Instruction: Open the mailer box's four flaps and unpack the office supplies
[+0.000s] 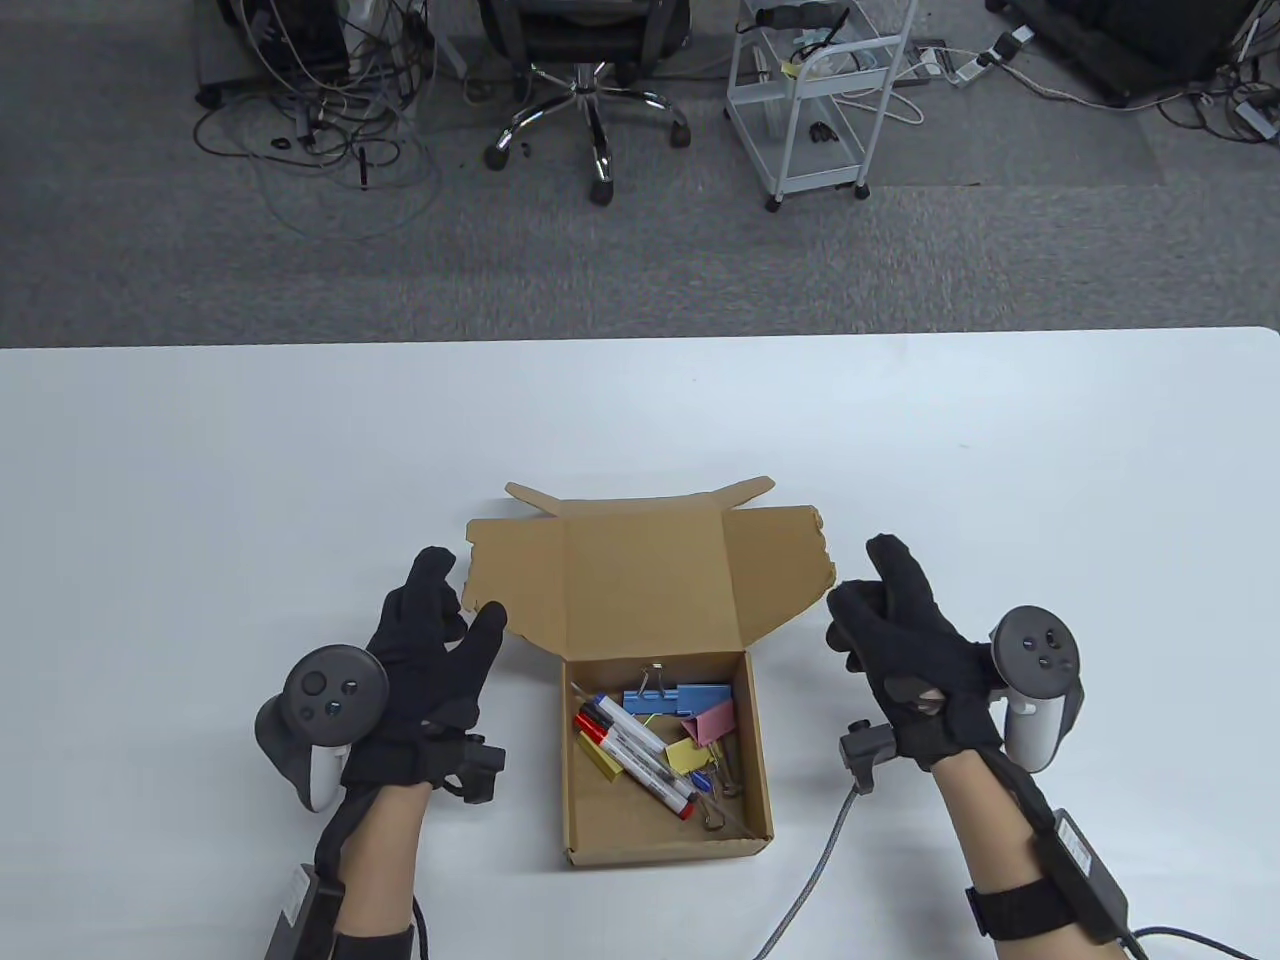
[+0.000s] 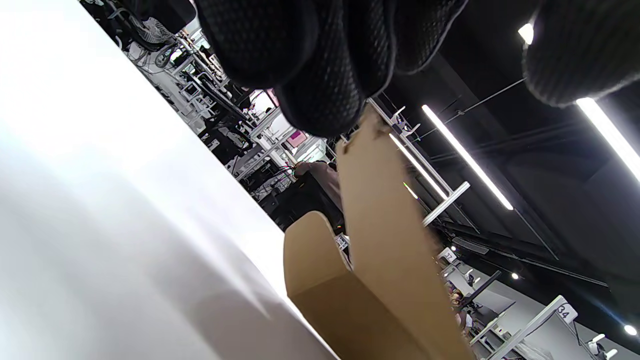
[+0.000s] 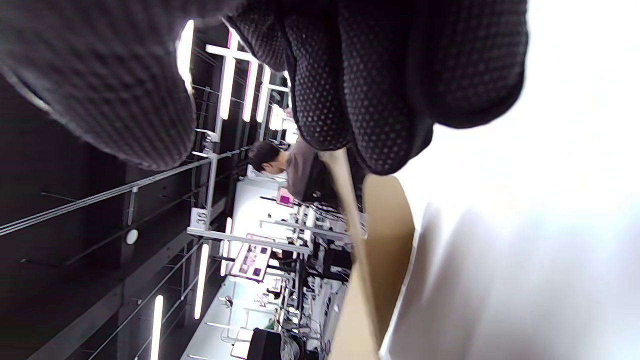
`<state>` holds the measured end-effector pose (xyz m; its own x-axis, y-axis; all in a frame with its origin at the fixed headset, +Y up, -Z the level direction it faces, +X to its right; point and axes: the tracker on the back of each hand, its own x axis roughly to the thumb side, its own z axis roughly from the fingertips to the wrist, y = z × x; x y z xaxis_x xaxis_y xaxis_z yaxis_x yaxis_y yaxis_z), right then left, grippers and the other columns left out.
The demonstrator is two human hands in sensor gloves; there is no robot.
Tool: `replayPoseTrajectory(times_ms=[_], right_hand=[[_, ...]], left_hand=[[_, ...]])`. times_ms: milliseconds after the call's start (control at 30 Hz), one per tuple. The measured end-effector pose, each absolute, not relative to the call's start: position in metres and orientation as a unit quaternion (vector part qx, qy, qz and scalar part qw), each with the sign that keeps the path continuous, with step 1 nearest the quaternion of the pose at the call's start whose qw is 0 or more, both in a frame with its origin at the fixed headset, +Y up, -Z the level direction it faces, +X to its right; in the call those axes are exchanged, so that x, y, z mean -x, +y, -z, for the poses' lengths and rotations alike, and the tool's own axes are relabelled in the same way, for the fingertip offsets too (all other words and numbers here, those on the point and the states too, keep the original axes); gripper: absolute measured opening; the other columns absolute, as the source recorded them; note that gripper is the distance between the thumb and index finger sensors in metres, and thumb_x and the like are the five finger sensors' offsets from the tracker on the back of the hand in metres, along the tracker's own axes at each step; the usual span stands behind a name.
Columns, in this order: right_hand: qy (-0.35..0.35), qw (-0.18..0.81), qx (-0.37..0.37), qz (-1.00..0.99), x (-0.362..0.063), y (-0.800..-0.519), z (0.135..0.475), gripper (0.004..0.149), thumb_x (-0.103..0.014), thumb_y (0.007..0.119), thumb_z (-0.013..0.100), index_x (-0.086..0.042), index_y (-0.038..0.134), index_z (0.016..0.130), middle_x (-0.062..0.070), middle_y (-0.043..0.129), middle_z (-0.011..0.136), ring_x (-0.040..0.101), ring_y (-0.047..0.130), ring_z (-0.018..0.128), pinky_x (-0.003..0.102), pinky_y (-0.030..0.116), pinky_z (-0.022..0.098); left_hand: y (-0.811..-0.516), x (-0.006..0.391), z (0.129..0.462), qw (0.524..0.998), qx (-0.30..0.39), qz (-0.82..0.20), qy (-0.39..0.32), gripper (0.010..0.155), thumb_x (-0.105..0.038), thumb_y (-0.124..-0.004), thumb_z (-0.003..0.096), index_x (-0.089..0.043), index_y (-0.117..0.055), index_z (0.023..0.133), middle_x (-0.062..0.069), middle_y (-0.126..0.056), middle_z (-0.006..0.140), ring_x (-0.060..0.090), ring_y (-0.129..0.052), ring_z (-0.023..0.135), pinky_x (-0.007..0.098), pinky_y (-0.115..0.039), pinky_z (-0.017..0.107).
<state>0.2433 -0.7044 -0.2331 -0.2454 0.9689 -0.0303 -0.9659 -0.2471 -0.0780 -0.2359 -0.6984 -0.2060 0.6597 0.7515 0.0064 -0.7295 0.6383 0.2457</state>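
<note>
White tabletop [image 1: 200, 450] fills the near half of the room, with grey carpet, an office chair [image 1: 590, 70] and a white cart [image 1: 815, 100] beyond it. Neither grip holds anything: the left hand [image 1: 430, 660] has its fingers spread, fingertips just beside the lid's left wing, and the right hand [image 1: 900, 640] has its fingers curled loosely with the thumb raised, just beside the lid's right wing. Between them sits the brown cardboard mailer box [image 1: 665, 670], near the front edge, its lid thrown back flat with both side wings and end tabs unfolded. Inside lie red-capped markers [image 1: 630, 745], a blue binder clip [image 1: 680, 697], pink and yellow sticky notes [image 1: 700, 735] and some small metal clips [image 1: 725, 790].
</note>
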Motion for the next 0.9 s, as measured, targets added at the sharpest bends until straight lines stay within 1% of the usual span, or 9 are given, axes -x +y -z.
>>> replayPoseTrajectory(times_ms=[100, 200, 267, 333, 433, 533, 600, 733, 900], right_hand=[[-0.049, 0.596, 0.014, -0.801, -0.238, -0.684, 0.221, 0.077, -0.067, 0.09, 0.042, -0.027, 0.06, 0.1, -0.001, 0.092, 0.076, 0.021, 0.099, 0.049, 0.031, 0.089, 0.03], [-0.042, 0.59, -0.004, -0.807, -0.225, -0.67, 0.21, 0.069, -0.067, 0.089, 0.042, -0.028, 0.067, 0.095, -0.005, 0.095, 0.07, 0.018, 0.1, 0.043, 0.028, 0.089, 0.025], [-0.014, 0.589, -0.019, -0.808, -0.214, -0.664, 0.203, 0.062, -0.066, 0.089, 0.043, -0.029, 0.074, 0.09, -0.006, 0.097, 0.065, 0.017, 0.1, 0.038, 0.027, 0.089, 0.022], [0.048, 0.565, -0.042, -0.823, -0.197, -0.66, 0.199, 0.058, -0.065, 0.09, 0.043, -0.03, 0.078, 0.087, -0.006, 0.099, 0.063, 0.017, 0.101, 0.036, 0.028, 0.089, 0.02], [0.139, 0.487, -0.079, -0.859, -0.169, -0.656, 0.199, 0.058, -0.066, 0.088, 0.044, -0.03, 0.078, 0.089, -0.004, 0.099, 0.067, 0.02, 0.102, 0.041, 0.029, 0.09, 0.024], [0.183, 0.417, -0.105, -0.884, -0.138, -0.656, 0.203, 0.06, -0.066, 0.088, 0.044, -0.031, 0.076, 0.091, -0.003, 0.098, 0.074, 0.022, 0.104, 0.049, 0.032, 0.092, 0.029], [0.221, 0.39, -0.116, -0.886, -0.121, -0.66, 0.207, 0.062, -0.066, 0.087, 0.044, -0.031, 0.075, 0.093, -0.001, 0.096, 0.08, 0.024, 0.103, 0.057, 0.034, 0.093, 0.034], [0.291, 0.359, -0.108, -0.88, -0.091, -0.678, 0.218, 0.068, -0.064, 0.088, 0.045, -0.03, 0.068, 0.1, 0.004, 0.091, 0.09, 0.027, 0.102, 0.066, 0.036, 0.094, 0.039], [0.348, 0.27, -0.084, -0.894, -0.068, -0.699, 0.226, 0.072, -0.062, 0.09, 0.045, -0.032, 0.06, 0.104, 0.004, 0.085, 0.098, 0.026, 0.103, 0.067, 0.035, 0.094, 0.039]], left_hand=[[-0.685, 0.231, 0.199, 0.912, -0.096, -0.396, 0.036, 0.073, -0.081, -0.078, 0.0453, -0.038, -0.064, 0.103, -0.01, -0.076, 0.092, 0.007, -0.095, 0.064, 0.02, -0.081, 0.046], [-0.675, 0.23, 0.194, 0.925, -0.084, -0.371, 0.025, 0.066, -0.081, -0.077, 0.0461, -0.038, -0.075, 0.095, -0.011, -0.085, 0.082, 0.004, -0.099, 0.054, 0.019, -0.084, 0.038], [-0.67, 0.229, 0.194, 0.931, -0.061, -0.358, 0.018, 0.061, -0.082, -0.076, 0.0466, -0.037, -0.084, 0.087, -0.012, -0.091, 0.072, 0.002, -0.101, 0.045, 0.019, -0.085, 0.032], [-0.671, 0.227, 0.195, 0.937, 0.003, -0.35, 0.013, 0.06, -0.083, -0.075, 0.0461, -0.036, -0.089, 0.082, -0.011, -0.095, 0.068, 0.003, -0.103, 0.041, 0.02, -0.086, 0.029], [-0.683, 0.219, 0.198, 0.934, 0.164, -0.314, -0.034, 0.067, -0.084, -0.069, 0.0485, -0.035, -0.087, 0.091, -0.008, -0.095, 0.078, 0.01, -0.106, 0.05, 0.022, -0.087, 0.036], [-0.699, 0.213, 0.205, 0.928, 0.187, -0.32, -0.04, 0.077, -0.085, -0.067, 0.0472, -0.032, -0.077, 0.103, -0.006, -0.091, 0.086, 0.015, -0.104, 0.059, 0.025, -0.086, 0.042], [-0.71, 0.212, 0.209, 0.92, 0.205, -0.331, -0.048, 0.083, -0.086, -0.065, 0.0466, -0.032, -0.068, 0.109, -0.004, -0.086, 0.095, 0.019, -0.1, 0.072, 0.028, -0.084, 0.051], [-0.734, 0.204, 0.218, 0.9, 0.246, -0.351, -0.08, 0.087, -0.088, -0.062, 0.0465, -0.033, -0.053, 0.114, -0.004, -0.073, 0.109, 0.023, -0.088, 0.09, 0.034, -0.076, 0.064], [-0.759, 0.19, 0.221, 0.891, 0.296, -0.333, -0.088, 0.09, -0.089, -0.059, 0.0461, -0.04, -0.03, 0.116, -0.003, -0.051, 0.121, 0.024, -0.075, 0.101, 0.037, -0.07, 0.07]])
